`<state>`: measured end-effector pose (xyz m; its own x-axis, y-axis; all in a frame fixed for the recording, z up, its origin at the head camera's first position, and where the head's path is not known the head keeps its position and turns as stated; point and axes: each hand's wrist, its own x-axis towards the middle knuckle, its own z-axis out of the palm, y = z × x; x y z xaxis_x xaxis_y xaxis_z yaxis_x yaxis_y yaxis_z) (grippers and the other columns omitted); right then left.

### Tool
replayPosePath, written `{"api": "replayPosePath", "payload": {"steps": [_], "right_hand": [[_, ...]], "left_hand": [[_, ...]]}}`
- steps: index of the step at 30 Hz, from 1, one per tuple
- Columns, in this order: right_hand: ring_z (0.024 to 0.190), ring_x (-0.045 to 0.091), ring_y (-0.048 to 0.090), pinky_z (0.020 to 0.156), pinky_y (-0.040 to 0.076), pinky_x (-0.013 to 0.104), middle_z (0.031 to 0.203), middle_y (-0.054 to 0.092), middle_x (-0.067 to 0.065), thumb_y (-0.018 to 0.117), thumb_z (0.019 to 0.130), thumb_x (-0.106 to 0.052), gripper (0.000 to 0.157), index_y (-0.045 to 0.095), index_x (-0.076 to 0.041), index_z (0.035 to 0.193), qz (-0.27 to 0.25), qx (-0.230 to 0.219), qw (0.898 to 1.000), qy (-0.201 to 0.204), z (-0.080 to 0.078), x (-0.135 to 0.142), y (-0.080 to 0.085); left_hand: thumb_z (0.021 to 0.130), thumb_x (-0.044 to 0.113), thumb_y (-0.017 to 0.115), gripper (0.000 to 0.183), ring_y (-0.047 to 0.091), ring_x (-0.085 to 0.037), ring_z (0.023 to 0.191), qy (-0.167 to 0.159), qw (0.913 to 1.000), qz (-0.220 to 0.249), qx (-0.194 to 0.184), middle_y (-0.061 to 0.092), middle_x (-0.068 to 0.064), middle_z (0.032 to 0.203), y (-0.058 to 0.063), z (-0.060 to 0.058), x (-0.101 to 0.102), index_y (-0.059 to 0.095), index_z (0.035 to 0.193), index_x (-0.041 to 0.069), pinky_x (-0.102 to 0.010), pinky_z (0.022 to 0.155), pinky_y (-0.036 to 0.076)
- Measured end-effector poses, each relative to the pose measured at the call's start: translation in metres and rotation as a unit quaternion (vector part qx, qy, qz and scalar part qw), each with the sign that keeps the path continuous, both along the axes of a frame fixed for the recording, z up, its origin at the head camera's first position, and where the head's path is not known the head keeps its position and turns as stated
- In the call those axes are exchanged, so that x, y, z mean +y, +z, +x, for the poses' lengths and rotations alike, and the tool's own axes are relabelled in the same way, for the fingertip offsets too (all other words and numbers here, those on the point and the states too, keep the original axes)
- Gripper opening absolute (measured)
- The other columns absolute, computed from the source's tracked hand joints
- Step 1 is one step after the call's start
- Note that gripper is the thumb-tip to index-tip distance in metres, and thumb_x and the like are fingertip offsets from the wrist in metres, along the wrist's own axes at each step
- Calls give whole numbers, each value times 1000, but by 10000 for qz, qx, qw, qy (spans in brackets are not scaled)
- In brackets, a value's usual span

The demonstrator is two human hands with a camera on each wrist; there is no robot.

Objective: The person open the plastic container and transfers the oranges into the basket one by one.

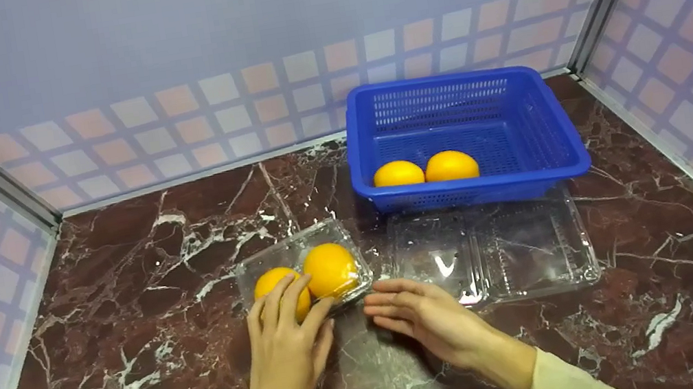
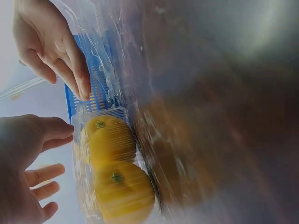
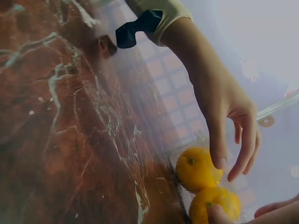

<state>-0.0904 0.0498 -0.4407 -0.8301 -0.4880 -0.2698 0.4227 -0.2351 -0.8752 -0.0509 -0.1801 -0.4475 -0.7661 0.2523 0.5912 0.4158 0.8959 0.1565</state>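
Two oranges (image 1: 331,270) sit side by side in a clear plastic box (image 1: 290,254), left of centre on the counter. Over the left orange (image 1: 272,281) lies my left hand (image 1: 286,343), its fingers spread and loosely bent above the box. The left wrist view shows that thumb near the edge of the ridged clear plastic that covers the oranges (image 2: 110,140). My right hand (image 1: 432,320) is by the box's near right corner, fingers extended and holding nothing. A dark band (image 3: 138,29) circles the left wrist in the right wrist view.
A second clear plastic box (image 1: 529,249) lies spread open to the right, in front of a blue basket (image 1: 474,185). Two more oranges (image 1: 451,165) rest inside the basket. Panel walls (image 1: 226,46) enclose the dark marbled counter (image 1: 129,312) at the back and sides.
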Motion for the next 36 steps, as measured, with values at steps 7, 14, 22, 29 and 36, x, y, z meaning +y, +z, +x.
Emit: {"api": "replayPosePath", "payload": {"steps": [7,14,22,29,36], "right_hand": [[133,37,59,119,47,43,148,52,32,39,109,-2,45,37,14,151,-213,-406,9983,-372,-10,-9,-6],[112,24,66,106,57,37,127,63,18,43,109,-3,33,47,9,139,-125,-656,9965,-507,-15,-19,-10],[82,11,64,61,50,17,106,67,6,52,109,-10,11,58,-5,117,150,-806,9949,-587,-19,-27,-11],[68,6,52,47,36,11,95,63,3,56,108,-9,10,58,-4,116,206,-790,9943,-687,-22,-29,-12],[66,5,52,44,34,9,97,64,4,59,107,-7,23,60,3,127,204,-869,9920,-889,-27,-24,-17]], "left_hand": [[85,16,87,21,52,-38,136,71,9998,15,-184,64,-14,139,3,-5,5,82,105,13,-61,109,39],[81,17,91,22,54,-39,133,180,9994,-253,-119,64,-17,139,6,-9,10,78,98,10,-60,112,40],[80,10,91,24,58,-42,129,135,9995,-72,-279,63,-22,139,8,-14,11,74,96,7,-60,116,42],[85,3,84,17,62,-41,126,68,9991,84,-417,66,-24,134,10,-15,14,73,98,3,-59,116,45],[84,3,85,20,66,-36,114,127,9987,-310,-385,71,-21,124,11,-15,19,73,100,1,-52,109,52]]}}
